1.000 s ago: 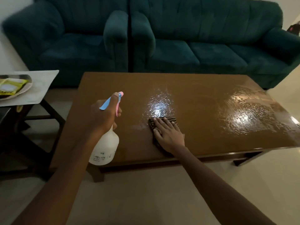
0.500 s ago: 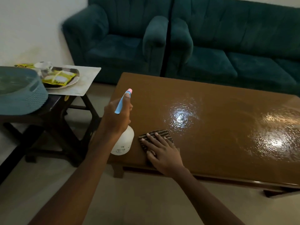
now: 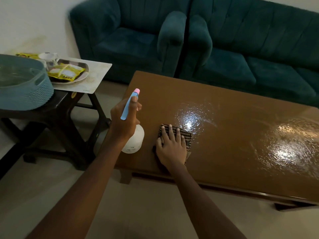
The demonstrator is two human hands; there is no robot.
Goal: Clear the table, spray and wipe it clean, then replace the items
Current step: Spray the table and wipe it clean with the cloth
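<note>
The brown coffee table [image 3: 241,152] has a wet, shiny top with spray droplets glinting at its middle and right. My left hand [image 3: 125,118] grips a white spray bottle [image 3: 135,141] with a blue and pink trigger head, held over the table's left end. My right hand [image 3: 170,146] lies flat, fingers spread, on a dark striped cloth [image 3: 186,137] near the table's front left part.
A dark side table [image 3: 57,109] at the left carries a blue basket [image 3: 24,87], a mat [image 3: 100,71], a plate [image 3: 82,78] with yellow packets [image 3: 66,72] and a cup [image 3: 49,56]. A teal armchair [image 3: 127,38] and sofa [image 3: 250,54] stand behind.
My view has swung left, bringing the side table into sight. The right hand with the cloth has shifted toward the table's left end, and the bottle stays raised in my left hand.
</note>
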